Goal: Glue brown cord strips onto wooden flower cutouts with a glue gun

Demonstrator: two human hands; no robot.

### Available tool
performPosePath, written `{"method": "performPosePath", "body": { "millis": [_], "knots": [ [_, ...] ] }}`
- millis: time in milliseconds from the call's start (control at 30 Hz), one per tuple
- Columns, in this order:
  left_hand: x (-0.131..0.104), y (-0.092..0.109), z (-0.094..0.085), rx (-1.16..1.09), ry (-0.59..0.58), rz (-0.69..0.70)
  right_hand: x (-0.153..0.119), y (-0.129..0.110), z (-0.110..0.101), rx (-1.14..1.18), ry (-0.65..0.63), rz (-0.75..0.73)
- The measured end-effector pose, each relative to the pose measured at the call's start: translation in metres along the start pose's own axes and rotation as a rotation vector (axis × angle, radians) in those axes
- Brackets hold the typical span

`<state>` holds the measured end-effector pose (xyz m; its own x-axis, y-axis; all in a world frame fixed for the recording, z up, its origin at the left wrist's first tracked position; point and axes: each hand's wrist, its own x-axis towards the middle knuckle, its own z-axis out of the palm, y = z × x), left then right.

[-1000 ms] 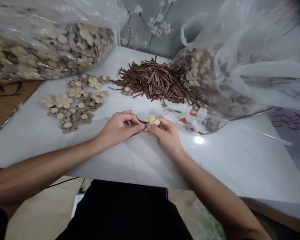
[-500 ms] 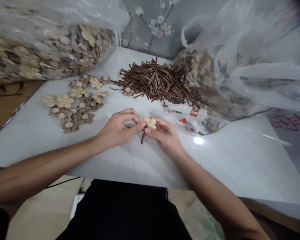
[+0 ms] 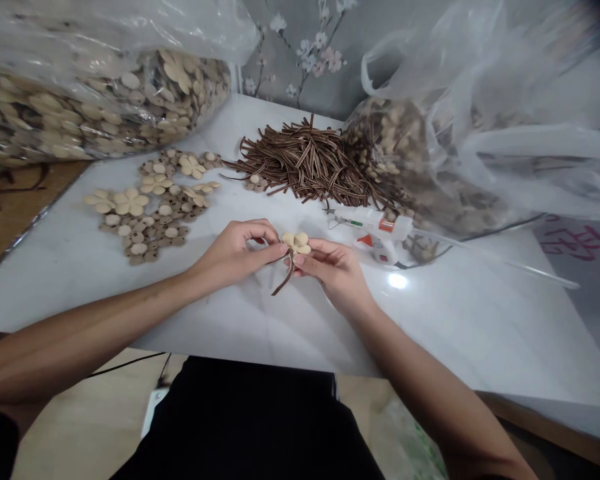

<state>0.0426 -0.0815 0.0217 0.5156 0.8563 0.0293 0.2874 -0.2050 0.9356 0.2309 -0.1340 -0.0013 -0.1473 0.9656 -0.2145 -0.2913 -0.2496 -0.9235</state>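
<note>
Between my two hands, just above the white table, is a cream five-petal flower [image 3: 296,242] with a thin brown strip [image 3: 282,283] hanging below it. My left hand [image 3: 247,248] pinches at the flower's left edge, thumb against the curled index finger. From the other side, my right hand [image 3: 335,268] grips the flower and the top of the strip between thumb and fingers. The fingertips partly cover where strip and flower meet. To the left lie loose cream flowers [image 3: 131,201] and smaller grey-brown flower pieces [image 3: 150,237].
A heap of brown strips [image 3: 300,160] lies behind my hands. The white glue gun [image 3: 386,230] rests at the right, a clear glue stick [image 3: 500,259] jutting from it. Plastic bags full of flower pieces stand back left [image 3: 110,113] and back right [image 3: 430,160].
The flower has tilted and shifted slightly left and down between my fingers. The strip's free end now points farther to the lower left. Both hands keep their pinch.
</note>
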Motion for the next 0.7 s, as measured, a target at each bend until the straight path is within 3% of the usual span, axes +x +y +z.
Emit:
{"method": "performPosePath", "body": {
  "millis": [700],
  "knots": [
    [0.0014,-0.0029,0.0031,-0.09,-0.074,-0.042,-0.0056,-0.0082,0.004,-0.191,-0.028,-0.061]
  ]
}}
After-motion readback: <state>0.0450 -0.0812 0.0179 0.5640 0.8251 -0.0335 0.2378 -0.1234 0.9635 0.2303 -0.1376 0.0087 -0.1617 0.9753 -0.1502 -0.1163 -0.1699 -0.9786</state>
